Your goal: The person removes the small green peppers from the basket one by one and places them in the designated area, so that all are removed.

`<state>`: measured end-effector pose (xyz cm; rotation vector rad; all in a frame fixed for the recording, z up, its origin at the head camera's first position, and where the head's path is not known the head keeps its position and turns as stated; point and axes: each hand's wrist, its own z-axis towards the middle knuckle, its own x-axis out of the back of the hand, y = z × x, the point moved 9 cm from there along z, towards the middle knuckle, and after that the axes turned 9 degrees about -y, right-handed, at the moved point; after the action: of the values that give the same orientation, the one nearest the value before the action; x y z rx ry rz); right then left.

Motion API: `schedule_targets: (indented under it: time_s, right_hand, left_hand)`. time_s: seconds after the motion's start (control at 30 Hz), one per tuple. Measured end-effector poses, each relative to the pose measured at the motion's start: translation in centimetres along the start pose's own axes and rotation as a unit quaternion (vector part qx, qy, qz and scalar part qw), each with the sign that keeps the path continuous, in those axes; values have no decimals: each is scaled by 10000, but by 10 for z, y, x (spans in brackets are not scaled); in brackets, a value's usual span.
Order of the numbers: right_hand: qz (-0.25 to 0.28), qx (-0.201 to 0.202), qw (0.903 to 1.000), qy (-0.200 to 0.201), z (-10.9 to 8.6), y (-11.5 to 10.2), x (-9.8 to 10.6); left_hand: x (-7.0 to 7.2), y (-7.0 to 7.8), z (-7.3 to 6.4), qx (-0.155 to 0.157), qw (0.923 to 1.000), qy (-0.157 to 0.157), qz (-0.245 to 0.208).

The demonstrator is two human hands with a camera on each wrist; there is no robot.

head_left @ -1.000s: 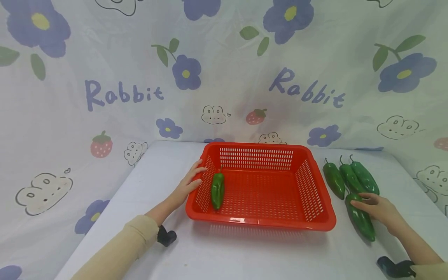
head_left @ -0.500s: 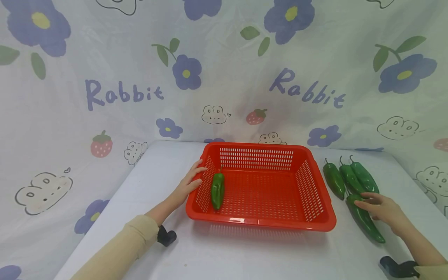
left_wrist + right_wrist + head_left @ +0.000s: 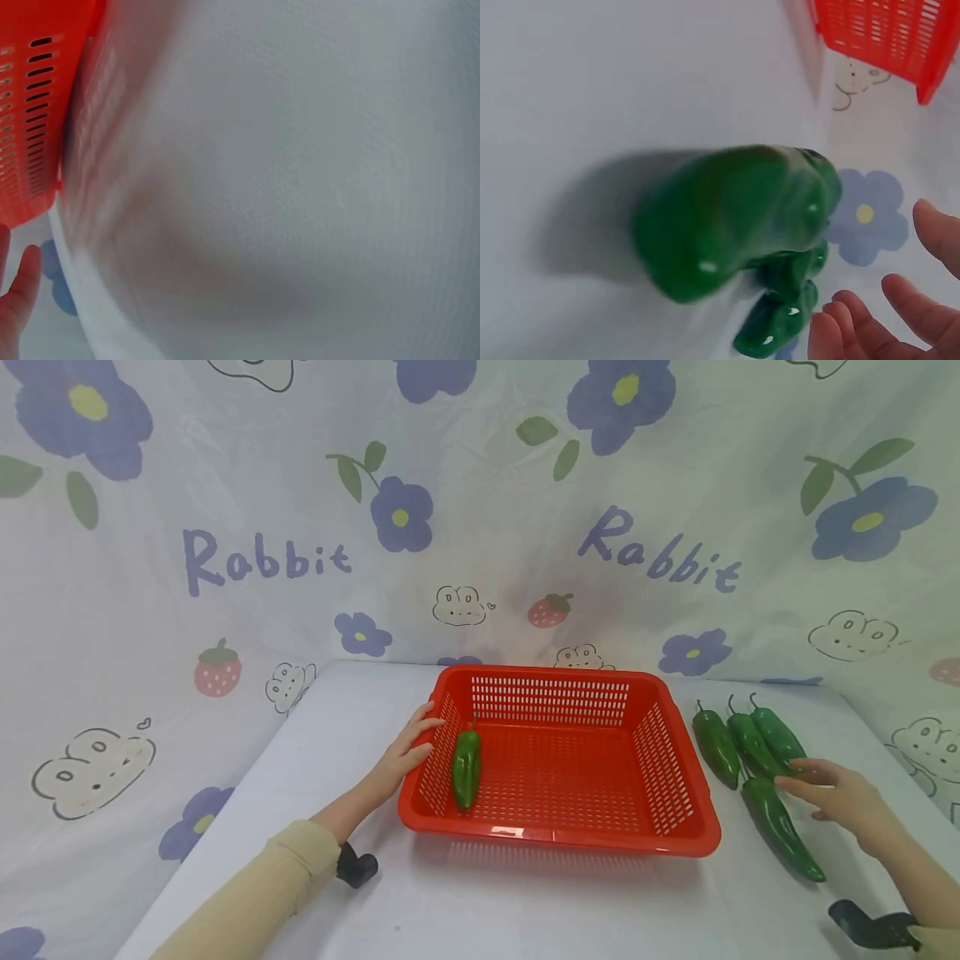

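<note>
A red perforated plastic basket [image 3: 555, 839] stands in the middle of the table in the head view. Inside it, along the left wall, lies a green chili pepper [image 3: 466, 768]. My left hand [image 3: 397, 758] rests on the basket's left rim with its fingers extended. To the right of the basket lie three green peppers side by side: the left one [image 3: 716, 747], the middle one [image 3: 752, 745] and the right one [image 3: 778, 735]. A nearer pepper [image 3: 782, 828] lies in front of them. My right hand [image 3: 843, 797] is just right of it, fingers loosely extended, holding nothing.
The white table [image 3: 525, 910] runs up to a cloth backdrop [image 3: 480, 552] printed with flowers, rabbits and strawberries. Dark wrist-worn devices sit under both forearms: the left device [image 3: 356, 867] and the right device [image 3: 870, 927].
The nearer pepper's tip has swung to the right, and my right hand has come off that pepper, shifting right and slightly away. My left hand and the basket have stayed put.
</note>
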<state>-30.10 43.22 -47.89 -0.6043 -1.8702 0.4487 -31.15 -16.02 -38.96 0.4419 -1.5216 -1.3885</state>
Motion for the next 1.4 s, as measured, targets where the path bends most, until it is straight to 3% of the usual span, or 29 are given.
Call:
schedule_targets:
  time_s: [0.1, 0.3, 0.37, 0.43, 0.53, 0.63, 0.73, 1.03, 1.4]
  right_hand:
    - [-39, 71, 9997, 234, 5, 2, 10]
    - [-69, 287, 9990, 337, -14, -39, 27]
    - [-118, 422, 9981, 441, 2, -24, 32]
    - [-96, 424, 9984, 368, 4, -28, 36]
    - [-101, 547, 9979, 321, -6, -54, 40]
    - [-94, 651, 9978, 127, -45, -116, 41]
    - [-113, 809, 9965, 148, -58, -141, 43]
    - [234, 1166, 9929, -30, -55, -166, 45]
    - [696, 1471, 9863, -262, -55, -210, 38]
  left_hand:
    - [0, 0, 0, -1, 10000, -6, -11]
    - [0, -1, 0, -39, 10000, -13, 13]
    - [0, 0, 0, -37, 10000, -11, 6]
    - [0, 1, 1, -34, 10000, -8, 8]
    - [-1, 2, 1, -33, 10000, -3, 15]
    - [-2, 1, 1, -26, 10000, -15, 25]
    - [-2, 0, 1, -9, 10000, -28, 34]
    - [-1, -1, 0, -8, 10000, -1, 56]
    - [0, -1, 0, -74, 10000, -9, 50]
